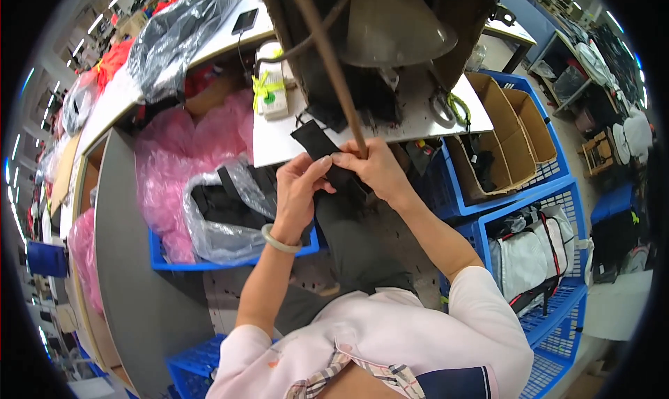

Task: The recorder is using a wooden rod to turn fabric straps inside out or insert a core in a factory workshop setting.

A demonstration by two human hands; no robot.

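Flat black strip (315, 140), perhaps fabric

Dressed in a pale pink, short-sleeved cloth shirt (383, 329), with a beige-and-dark plaid collar (332, 372), a small round pinkish button (346, 348) and a navy panel (451, 384) with a thin pale stripe at its edge — marked with a small orange spot (273, 363). Wears a smooth, pale round bangle (280, 246) on the left wrist (286, 229) — and dark grey-green trousers (355, 242).
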